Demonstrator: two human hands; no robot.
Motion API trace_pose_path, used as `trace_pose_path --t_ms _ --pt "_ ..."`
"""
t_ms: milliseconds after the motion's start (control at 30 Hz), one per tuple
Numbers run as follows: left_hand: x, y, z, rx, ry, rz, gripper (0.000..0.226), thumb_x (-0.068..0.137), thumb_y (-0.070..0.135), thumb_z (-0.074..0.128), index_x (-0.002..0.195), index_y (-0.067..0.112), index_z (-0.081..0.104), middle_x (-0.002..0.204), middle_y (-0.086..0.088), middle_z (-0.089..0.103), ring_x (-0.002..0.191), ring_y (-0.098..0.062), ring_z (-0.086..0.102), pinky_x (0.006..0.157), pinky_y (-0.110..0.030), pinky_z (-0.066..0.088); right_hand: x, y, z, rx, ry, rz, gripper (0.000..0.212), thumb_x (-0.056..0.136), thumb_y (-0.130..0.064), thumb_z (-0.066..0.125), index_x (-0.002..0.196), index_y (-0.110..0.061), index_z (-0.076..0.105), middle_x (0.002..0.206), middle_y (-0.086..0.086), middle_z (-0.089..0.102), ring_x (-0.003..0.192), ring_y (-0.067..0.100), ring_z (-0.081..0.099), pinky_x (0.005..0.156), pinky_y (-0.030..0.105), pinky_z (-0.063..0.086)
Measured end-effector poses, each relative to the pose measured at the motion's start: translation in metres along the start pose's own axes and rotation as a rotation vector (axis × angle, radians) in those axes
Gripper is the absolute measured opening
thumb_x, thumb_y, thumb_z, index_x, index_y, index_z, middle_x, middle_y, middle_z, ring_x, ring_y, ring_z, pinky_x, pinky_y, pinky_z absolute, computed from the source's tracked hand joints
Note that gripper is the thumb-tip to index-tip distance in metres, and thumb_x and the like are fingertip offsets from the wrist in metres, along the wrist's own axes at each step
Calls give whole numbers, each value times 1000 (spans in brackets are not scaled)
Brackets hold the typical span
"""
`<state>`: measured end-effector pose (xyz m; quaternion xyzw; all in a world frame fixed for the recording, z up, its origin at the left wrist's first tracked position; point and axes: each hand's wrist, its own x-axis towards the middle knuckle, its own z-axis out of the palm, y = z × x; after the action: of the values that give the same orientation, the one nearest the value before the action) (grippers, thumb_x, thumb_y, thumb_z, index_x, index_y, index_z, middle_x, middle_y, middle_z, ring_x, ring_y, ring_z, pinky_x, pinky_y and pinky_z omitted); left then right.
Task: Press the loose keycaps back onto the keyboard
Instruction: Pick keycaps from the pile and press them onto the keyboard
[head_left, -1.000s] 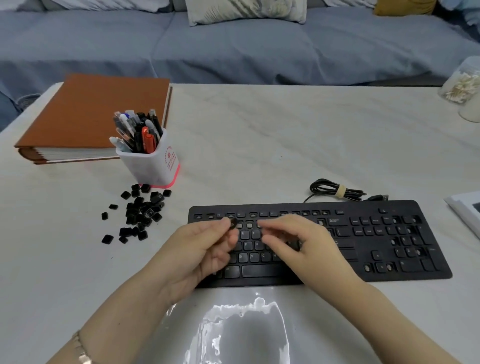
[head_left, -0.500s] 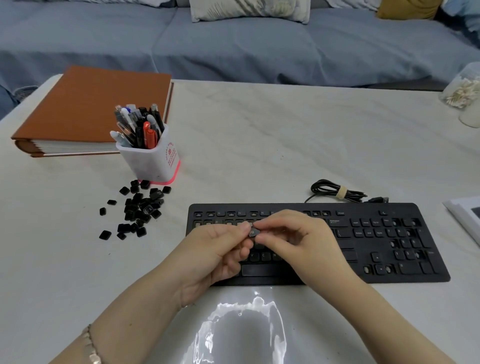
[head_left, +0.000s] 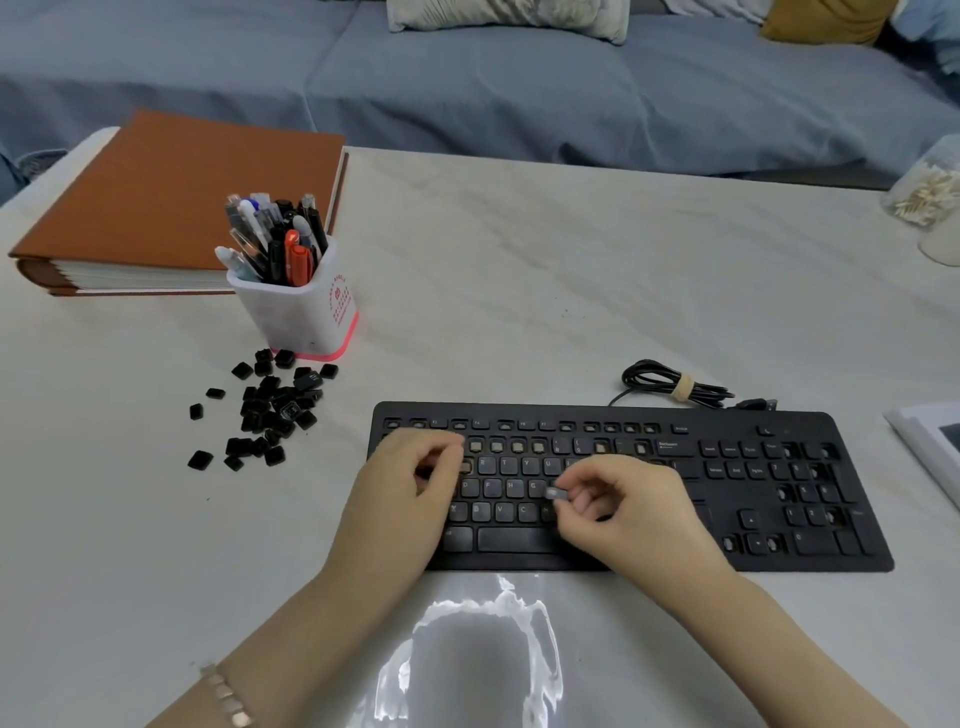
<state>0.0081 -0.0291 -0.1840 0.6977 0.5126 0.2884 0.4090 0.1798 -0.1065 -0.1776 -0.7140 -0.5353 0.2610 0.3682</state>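
A black keyboard (head_left: 753, 488) lies on the white table, with several bare key sockets in its number row, function row and keypad. My right hand (head_left: 618, 512) pinches one small dark keycap (head_left: 556, 492) between thumb and fingertips, just above the middle letter rows. My left hand (head_left: 415, 483) hovers over the keyboard's left end with its fingers curled and blurred, holding nothing that I can see. A pile of loose black keycaps (head_left: 270, 410) lies on the table to the left of the keyboard.
A white pen holder (head_left: 306, 312) full of pens stands just behind the keycap pile. A brown binder (head_left: 171, 197) lies at the back left. The keyboard's coiled cable (head_left: 670, 387) sits behind it. Jars (head_left: 924, 192) stand at the far right, and papers (head_left: 930, 441) lie at the right edge.
The keycap passed from my left hand to my right hand. The two hands have moved apart: the left went left over the keyboard's end, the right carries the cap down over the letter rows.
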Motion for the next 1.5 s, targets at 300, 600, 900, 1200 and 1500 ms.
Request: trace_pose_path --t_ms 300,600,900,1200,1500 --pt "22 -33 39 667 38 264 52 88 39 35 128 13 53 141 -12 44 133 -28 36 107 -39 15 32 54 -63 -147 147 134 11 75 -3 70 77 -13 67 69 -6 59 57 1 54 59 1 40" --pt "22 -36 44 754 47 274 52 87 40 35 126 13 55 137 -10 50 130 -26 43 107 -40 17 51 70 -69 -348 34 37 8 80 -8 67 87 -11 69 77 -9 51 71 -1 48 69 3 33" --pt "23 -38 44 757 64 287 51 87 38 35 128 14 54 138 -8 49 131 -25 41 108 -39 16 53 74 -65 -475 27 34 11 82 -10 63 90 -12 70 91 1 57 86 19 52 80 29 41" --pt "23 -40 46 763 86 309 51 87 37 35 127 13 54 138 -9 49 132 -24 38 108 -40 17 35 79 -46 -656 260 -165 3 76 -3 68 75 -2 70 73 8 59 68 30 58 52 33 51" --pt "24 -40 45 758 104 328 51 86 36 35 126 12 55 137 -10 50 131 -23 34 107 -41 18 22 84 -32 -756 356 -194 23 75 -10 58 93 2 68 92 18 61 84 35 57 66 38 52"
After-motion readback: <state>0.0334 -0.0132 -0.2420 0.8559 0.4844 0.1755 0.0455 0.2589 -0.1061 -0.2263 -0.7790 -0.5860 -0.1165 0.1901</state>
